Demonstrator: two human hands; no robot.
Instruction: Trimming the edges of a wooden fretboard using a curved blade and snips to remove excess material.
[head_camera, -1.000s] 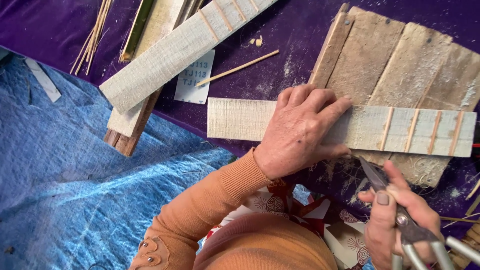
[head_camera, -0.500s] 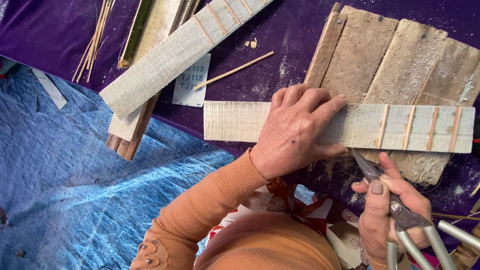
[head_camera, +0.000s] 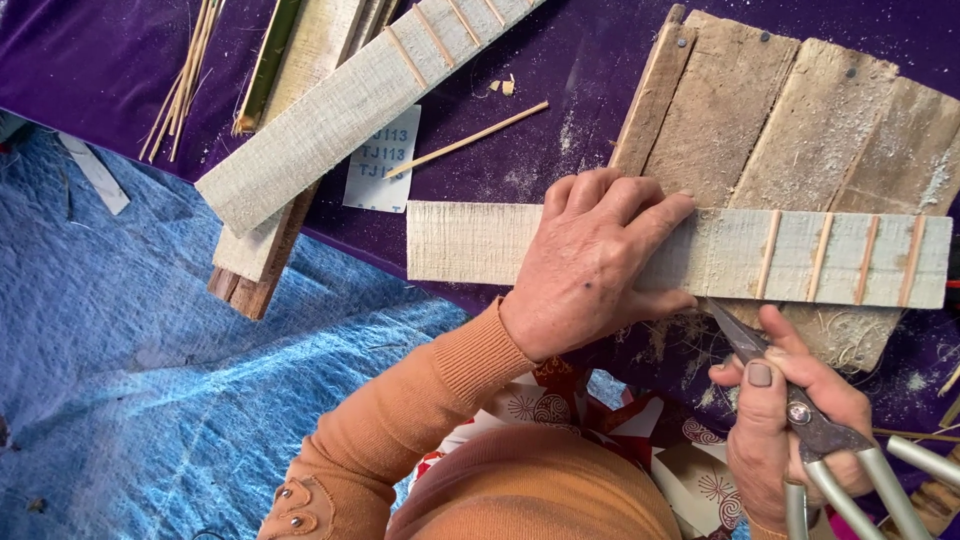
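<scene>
The pale whitish wooden strip (head_camera: 480, 240) carries thin tan crosswise slats toward one end. Under it, the board of weathered grey-brown planks (head_camera: 790, 130) shows dark nail heads. The cloth-covered bench (head_camera: 590, 70) is deep purple, dusted with pale sawdust, and the crumpled plastic sheet (head_camera: 150, 370) is blue. The ribbed knit sleeve (head_camera: 420, 420) is orange, above a red-and-white patterned fabric (head_camera: 560, 400).
</scene>
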